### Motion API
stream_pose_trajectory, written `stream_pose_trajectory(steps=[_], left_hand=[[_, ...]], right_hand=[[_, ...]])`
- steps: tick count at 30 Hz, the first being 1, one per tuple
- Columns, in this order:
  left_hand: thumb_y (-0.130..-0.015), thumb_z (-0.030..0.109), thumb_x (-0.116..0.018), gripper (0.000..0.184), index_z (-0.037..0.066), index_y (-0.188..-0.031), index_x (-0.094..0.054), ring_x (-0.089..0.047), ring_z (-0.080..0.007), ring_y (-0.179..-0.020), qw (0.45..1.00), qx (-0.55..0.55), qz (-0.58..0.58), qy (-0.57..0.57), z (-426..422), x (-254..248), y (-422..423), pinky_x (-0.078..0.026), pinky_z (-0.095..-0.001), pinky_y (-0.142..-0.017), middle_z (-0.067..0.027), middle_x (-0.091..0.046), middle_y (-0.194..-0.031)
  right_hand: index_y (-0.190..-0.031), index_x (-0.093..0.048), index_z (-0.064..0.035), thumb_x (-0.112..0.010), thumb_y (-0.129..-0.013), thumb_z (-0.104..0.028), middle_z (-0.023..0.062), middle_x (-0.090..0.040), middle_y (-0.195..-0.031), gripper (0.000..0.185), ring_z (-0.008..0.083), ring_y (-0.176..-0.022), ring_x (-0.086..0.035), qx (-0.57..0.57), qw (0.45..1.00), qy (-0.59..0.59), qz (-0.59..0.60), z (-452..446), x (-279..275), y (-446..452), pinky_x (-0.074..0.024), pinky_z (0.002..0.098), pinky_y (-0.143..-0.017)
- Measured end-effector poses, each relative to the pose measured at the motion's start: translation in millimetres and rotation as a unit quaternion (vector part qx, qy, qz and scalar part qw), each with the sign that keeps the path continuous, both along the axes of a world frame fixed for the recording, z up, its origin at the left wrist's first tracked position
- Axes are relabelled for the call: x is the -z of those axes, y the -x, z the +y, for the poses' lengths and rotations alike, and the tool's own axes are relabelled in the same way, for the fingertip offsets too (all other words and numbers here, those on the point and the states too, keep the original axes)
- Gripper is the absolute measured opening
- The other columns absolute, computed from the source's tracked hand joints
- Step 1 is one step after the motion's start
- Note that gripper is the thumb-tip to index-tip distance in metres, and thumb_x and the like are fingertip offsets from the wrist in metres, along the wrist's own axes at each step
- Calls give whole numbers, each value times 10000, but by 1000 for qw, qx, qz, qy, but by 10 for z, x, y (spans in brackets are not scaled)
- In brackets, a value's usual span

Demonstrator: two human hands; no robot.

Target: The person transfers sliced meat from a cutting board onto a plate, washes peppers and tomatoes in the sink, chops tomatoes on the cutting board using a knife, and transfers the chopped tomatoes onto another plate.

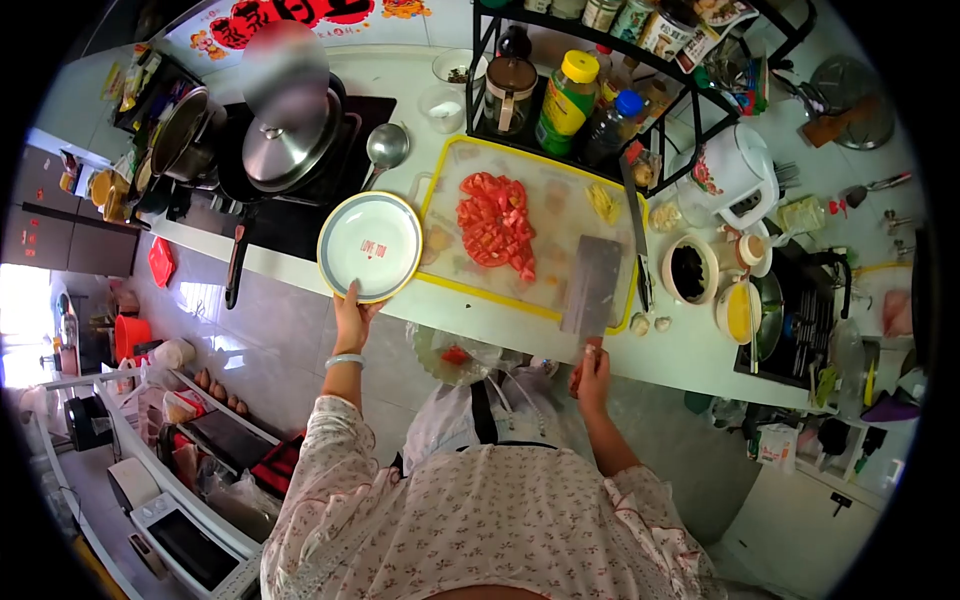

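Observation:
My left hand (pixel 352 318) grips the near rim of a round white plate (pixel 370 245) with a grey band and red lettering, held at the left end of a yellow-edged cutting board (pixel 445 165). My right hand (pixel 591 375) is closed round the handle of a cleaver (pixel 594 285), whose broad blade lies over the board's right part. Chopped red tomato (pixel 495 225) forms a pile in the board's middle. A little heap of yellowish shreds (pixel 603 203) lies at the upper right of the board, left of a long dark knife (pixel 637 225).
A lidded pan (pixel 290 150) stands on the stove at the left, with a ladle (pixel 387 147) beside it. Behind the board is a black rack (pixel 480 75) with bottles. Bowls (pixel 690 270) and a white jug (pixel 740 175) stand right. A bag-lined bin (pixel 430 355) is below the counter edge.

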State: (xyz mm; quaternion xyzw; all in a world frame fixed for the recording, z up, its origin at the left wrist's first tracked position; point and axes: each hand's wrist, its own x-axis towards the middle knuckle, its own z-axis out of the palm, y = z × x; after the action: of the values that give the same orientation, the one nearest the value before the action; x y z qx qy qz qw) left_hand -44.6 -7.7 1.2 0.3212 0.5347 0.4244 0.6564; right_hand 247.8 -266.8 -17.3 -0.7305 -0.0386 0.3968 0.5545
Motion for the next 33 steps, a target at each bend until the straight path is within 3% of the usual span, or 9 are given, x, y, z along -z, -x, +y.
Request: stream_pose_trajectory(steps=[6, 12, 15, 17, 19, 22, 26, 29, 33], left_hand=[[-880, 267, -406, 365, 64, -1154, -275, -607, -194, -644, 995, 88, -4, 52, 44, -145, 66, -513, -259, -480, -135, -574, -823], [-875, 261, -437, 235, 61, -998, -434, -536, -147, -536, 972, 63, 181, 138, -123, -194, 163, -432, -238, -476, -61, -545, -712], [-774, 173, -565, 239, 45, -963, -495, -524, -208, -739, 886, 171, 344, -259, -320, -196, -174, -421, -292, -638, -88, -527, -848], [-713, 122, -618, 369, 37, -1049, -495, -491, -294, -970, 724, 211, 442, -486, -341, -313, -517, -394, -369, -816, -153, -504, -1048], [-691, 127, -624, 521, 51, -1167, -427, -320, -356, -1156, 716, 194, 443, -503, -184, -273, -794, -270, -423, -944, -191, -347, -1254], [-691, 167, -644, 597, 67, -1218, -381, -281, -367, -1187, 735, 183, 402, -514, -43, -140, -1116, -250, -428, -962, -188, -286, -1304], [-689, 257, -652, 661, 92, -1255, -352, -249, -363, -1209, 732, 276, 316, -536, -41, -87, -1616, -210, -444, -979, -185, -267, -1319], [-674, 414, -629, 718, 165, -1280, -336, -201, -360, -1229, 754, 223, 408, -463, -43, 48, -1863, -154, -490, -981, -164, -255, -1332], [-656, 395, -646, 728, 191, -1282, -335, -220, -355, -1221, 745, 220, 440, -452, -150, 76, -2004, -166, -492, -972, -149, -277, -1323]], right_hand=[[-915, -385, -38, -462, -864, -277, 38, -429, -533, 257, 118, -376, -407, -36, 995, -84, 34, 520, 170, 474, -336, 251, -327], [-872, -386, -11, -467, -864, -220, 57, -463, -555, 224, 129, -400, -437, -18, 993, -109, 29, 727, 290, 677, -378, 268, -356], [-869, -384, -10, -467, -862, -204, 68, -472, -564, 212, 133, -399, -448, -14, 994, -105, 31, 760, 293, 680, -386, 276, -361], [-890, -351, -28, -455, -869, -215, 70, -467, -580, 216, 145, -398, -455, -15, 992, -117, 47, 776, 300, 709, -396, 264, -351], [-881, -365, -17, -456, -866, -202, 74, -473, -576, 206, 141, -386, -453, -4, 992, -117, 38, 791, 304, 746, -392, 265, -358], [-878, -369, -5, -449, -867, -183, 78, -481, -571, 195, 137, -370, -446, 6, 994, -105, 39, 865, 195, 749, -386, 263, -357], [-879, -359, -5, -444, -869, -182, 77, -483, -565, 196, 130, -351, -433, -1, 992, -109, 56, 898, 110, 751, -374, 259, -335], [-875, -362, -14, -445, -870, -186, 71, -477, -554, 192, 122, -345, -429, 0, 990, -108, 85, 988, 39, 804, -363, 252, -324], [-882, -377, -44, -440, -872, -193, 51, -462, -539, 162, 108, -340, -420, -32, 991, -86, 93, 1069, 6, 902, -338, 236, -311]])
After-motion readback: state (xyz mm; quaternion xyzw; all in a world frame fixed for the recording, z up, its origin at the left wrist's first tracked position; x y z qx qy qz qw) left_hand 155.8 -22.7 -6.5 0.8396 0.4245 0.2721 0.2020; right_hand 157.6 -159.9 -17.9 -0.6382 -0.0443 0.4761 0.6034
